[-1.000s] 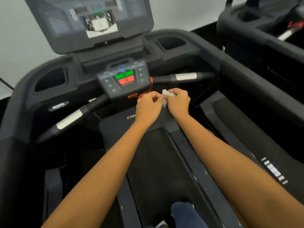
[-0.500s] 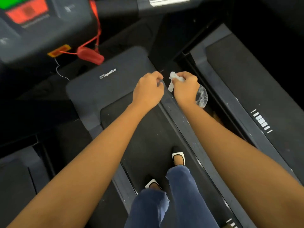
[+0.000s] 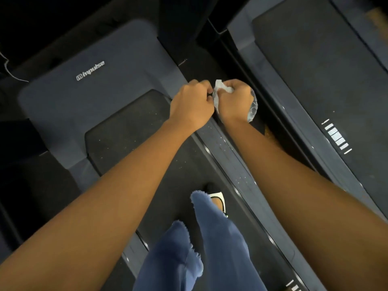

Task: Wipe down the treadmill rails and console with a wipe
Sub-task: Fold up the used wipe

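Both my hands are held together in front of me, above the front of the treadmill deck. My right hand [image 3: 235, 99] grips a crumpled white wipe [image 3: 219, 87], and a clear plastic wrapper [image 3: 253, 107] sticks out below its palm. My left hand [image 3: 192, 105] is curled and pinches the wipe's left edge. The console and handrails are out of view. Below the hands runs the grey side rail [image 3: 233, 156] of the deck.
The grey motor cover [image 3: 90, 72] with its logo lies ahead on the left, the black belt [image 3: 130, 131] behind it. A second treadmill's belt [image 3: 315, 70] lies to the right. My jeans leg [image 3: 212, 232] and shoe [image 3: 218, 198] stand on the belt.
The view has tilted down from the console to the deck and my feet. Both hands have stayed together on the wipe, and the clear wrapper has come into sight under my right hand.
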Demonstrator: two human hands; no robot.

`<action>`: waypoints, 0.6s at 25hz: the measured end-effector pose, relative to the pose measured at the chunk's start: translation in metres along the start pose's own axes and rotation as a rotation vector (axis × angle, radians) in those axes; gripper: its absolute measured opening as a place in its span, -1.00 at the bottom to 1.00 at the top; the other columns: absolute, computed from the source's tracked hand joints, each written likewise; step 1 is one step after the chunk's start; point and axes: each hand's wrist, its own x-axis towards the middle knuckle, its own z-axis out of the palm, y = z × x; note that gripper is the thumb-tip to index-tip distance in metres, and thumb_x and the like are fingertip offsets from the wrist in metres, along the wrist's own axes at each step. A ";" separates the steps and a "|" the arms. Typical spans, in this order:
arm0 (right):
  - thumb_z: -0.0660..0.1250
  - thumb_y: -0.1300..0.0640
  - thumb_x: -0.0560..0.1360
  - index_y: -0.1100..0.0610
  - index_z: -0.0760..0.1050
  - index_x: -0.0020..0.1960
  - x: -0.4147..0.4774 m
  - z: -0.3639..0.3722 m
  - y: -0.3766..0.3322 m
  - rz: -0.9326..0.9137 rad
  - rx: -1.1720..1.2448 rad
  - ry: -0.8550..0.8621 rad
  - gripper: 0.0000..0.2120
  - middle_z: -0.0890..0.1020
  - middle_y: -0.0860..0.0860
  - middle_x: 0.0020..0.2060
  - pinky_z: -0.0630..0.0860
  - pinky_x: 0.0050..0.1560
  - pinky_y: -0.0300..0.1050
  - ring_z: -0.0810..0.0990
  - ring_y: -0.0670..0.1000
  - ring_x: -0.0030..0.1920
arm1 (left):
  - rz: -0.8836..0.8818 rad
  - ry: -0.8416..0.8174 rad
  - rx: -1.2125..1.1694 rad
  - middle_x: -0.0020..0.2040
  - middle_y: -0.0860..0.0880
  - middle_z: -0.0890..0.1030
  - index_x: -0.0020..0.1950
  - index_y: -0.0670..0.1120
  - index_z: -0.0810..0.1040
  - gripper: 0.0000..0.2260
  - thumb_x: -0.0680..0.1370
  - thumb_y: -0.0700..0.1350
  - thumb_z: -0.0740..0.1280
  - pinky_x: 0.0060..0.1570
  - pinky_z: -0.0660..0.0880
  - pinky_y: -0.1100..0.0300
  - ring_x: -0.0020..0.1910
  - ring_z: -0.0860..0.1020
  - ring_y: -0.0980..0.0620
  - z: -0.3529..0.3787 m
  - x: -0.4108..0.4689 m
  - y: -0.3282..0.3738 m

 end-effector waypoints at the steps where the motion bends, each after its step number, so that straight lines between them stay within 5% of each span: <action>1: 0.28 0.22 0.52 0.20 0.59 0.07 0.006 0.006 0.014 0.001 0.007 -0.005 -0.82 0.59 -0.02 -0.19 0.30 -0.47 -0.55 0.47 -0.18 -0.30 | -0.001 0.000 0.002 0.14 -0.09 0.55 0.19 -0.07 0.55 -0.77 0.57 -0.13 0.22 0.03 0.52 -0.03 0.10 0.53 -0.07 0.016 0.003 -0.006; 9: 0.27 0.24 0.47 0.19 0.55 0.17 0.075 0.059 0.144 0.029 0.073 0.031 -0.72 0.57 0.05 -0.03 0.39 -0.27 -0.53 0.53 -0.10 -0.15 | -0.052 -0.001 -0.035 0.17 -0.07 0.53 0.25 -0.06 0.52 -0.75 0.59 -0.13 0.21 0.08 0.50 -0.04 0.17 0.47 -0.06 0.152 0.045 -0.063; 12: 0.24 0.23 0.46 0.14 0.53 0.21 0.112 0.075 0.182 0.028 0.065 0.038 -0.67 0.53 0.11 0.13 0.57 0.02 -0.12 0.59 0.06 0.01 | -0.032 0.014 -0.059 0.14 -0.07 0.53 0.21 -0.06 0.54 -0.77 0.59 -0.14 0.21 0.06 0.51 -0.02 0.14 0.48 -0.05 0.189 0.067 -0.071; 15: 0.26 0.28 0.50 0.13 0.52 0.22 0.148 0.087 0.211 0.009 -0.018 0.067 -0.69 0.55 0.11 0.13 0.58 0.08 -0.01 0.60 0.07 0.02 | 0.004 0.019 -0.037 0.14 -0.06 0.53 0.21 -0.06 0.53 -0.78 0.59 -0.13 0.21 0.03 0.49 0.06 0.14 0.45 -0.04 0.219 0.087 -0.075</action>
